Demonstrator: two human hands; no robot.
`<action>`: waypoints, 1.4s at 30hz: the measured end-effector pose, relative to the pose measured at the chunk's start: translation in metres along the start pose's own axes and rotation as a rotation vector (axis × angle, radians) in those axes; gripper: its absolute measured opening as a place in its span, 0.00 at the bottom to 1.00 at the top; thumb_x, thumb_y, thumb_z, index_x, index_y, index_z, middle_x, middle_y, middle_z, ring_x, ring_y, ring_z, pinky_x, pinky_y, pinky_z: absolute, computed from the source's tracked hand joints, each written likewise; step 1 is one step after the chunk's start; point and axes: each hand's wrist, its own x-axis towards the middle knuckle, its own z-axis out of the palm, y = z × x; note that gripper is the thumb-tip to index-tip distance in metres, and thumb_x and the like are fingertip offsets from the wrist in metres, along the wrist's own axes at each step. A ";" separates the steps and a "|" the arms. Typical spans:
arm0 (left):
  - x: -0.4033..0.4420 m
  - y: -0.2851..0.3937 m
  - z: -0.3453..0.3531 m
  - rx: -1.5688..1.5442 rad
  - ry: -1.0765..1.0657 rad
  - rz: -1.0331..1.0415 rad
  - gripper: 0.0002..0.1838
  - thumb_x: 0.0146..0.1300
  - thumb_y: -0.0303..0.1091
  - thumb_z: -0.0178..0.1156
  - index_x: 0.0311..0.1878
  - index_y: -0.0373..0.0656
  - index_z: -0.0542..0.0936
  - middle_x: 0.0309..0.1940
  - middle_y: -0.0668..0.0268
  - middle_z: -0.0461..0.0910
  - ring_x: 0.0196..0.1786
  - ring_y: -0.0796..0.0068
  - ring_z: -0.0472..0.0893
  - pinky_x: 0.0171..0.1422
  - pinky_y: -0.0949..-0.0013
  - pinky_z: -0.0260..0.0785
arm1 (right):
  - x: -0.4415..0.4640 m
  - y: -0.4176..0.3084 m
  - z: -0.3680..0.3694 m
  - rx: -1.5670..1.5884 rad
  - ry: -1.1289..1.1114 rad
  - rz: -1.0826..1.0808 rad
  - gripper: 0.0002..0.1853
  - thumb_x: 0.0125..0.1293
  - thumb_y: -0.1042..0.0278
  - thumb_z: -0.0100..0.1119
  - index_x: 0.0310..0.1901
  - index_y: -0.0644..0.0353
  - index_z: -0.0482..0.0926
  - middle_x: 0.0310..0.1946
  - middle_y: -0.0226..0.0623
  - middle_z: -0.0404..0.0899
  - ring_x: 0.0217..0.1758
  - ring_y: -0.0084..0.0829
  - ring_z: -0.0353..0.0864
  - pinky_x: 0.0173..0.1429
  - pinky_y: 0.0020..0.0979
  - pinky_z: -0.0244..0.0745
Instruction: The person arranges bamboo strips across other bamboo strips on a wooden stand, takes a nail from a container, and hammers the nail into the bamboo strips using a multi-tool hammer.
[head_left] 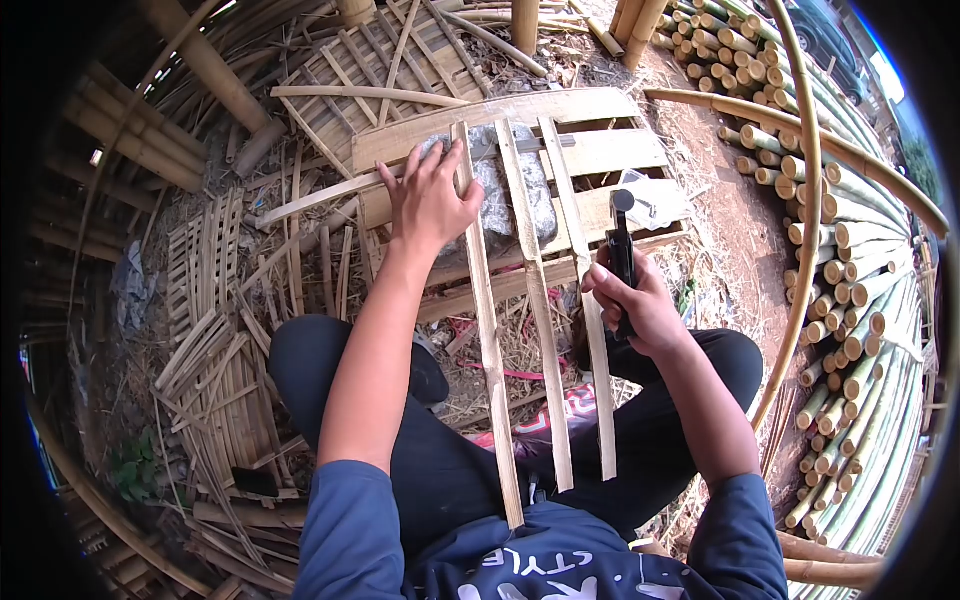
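Three long split-bamboo slats (530,270) run lengthwise from the low bench toward my lap, roughly side by side. My left hand (428,195) lies over the far end of the leftmost slat (485,330), fingers spread and thumb out to its right side. Its outer fingers reach a thin crosswise strip (325,198). Beneath the slats' far ends sits a grey, stone-like block (515,215). My right hand (640,300) is closed around a black hand tool (621,250) with a rounded head, perhaps a stapler, beside the rightmost slat (580,235). The hand hides part of the tool.
A plank bench (605,150) stands before me, with a clear plastic bag (655,198) on its right. Bamboo poles (850,260) are stacked at right, near a bent pole (808,200). Slatted panels (215,260) and loose strips lie at left; another panel (385,65) lies behind.
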 end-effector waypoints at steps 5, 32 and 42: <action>0.000 0.001 -0.001 -0.005 0.003 0.000 0.35 0.60 0.51 0.52 0.70 0.45 0.75 0.70 0.51 0.73 0.76 0.48 0.66 0.76 0.18 0.36 | 0.001 0.002 -0.005 -0.021 -0.054 0.019 0.12 0.74 0.64 0.62 0.49 0.57 0.70 0.34 0.31 0.80 0.23 0.12 0.67 0.23 0.18 0.66; -0.004 -0.002 0.002 -0.038 0.037 0.014 0.33 0.64 0.50 0.53 0.70 0.45 0.75 0.70 0.52 0.73 0.77 0.50 0.64 0.77 0.20 0.33 | -0.002 -0.033 -0.037 -0.067 0.234 -0.281 0.11 0.73 0.65 0.62 0.47 0.61 0.72 0.34 0.35 0.82 0.22 0.14 0.68 0.23 0.20 0.67; -0.004 -0.003 0.002 -0.022 0.018 0.013 0.33 0.65 0.50 0.51 0.71 0.46 0.74 0.71 0.52 0.72 0.78 0.50 0.63 0.78 0.21 0.33 | 0.007 -0.053 -0.086 -0.029 0.509 -0.359 0.10 0.73 0.64 0.64 0.44 0.56 0.73 0.34 0.33 0.83 0.21 0.11 0.67 0.23 0.18 0.63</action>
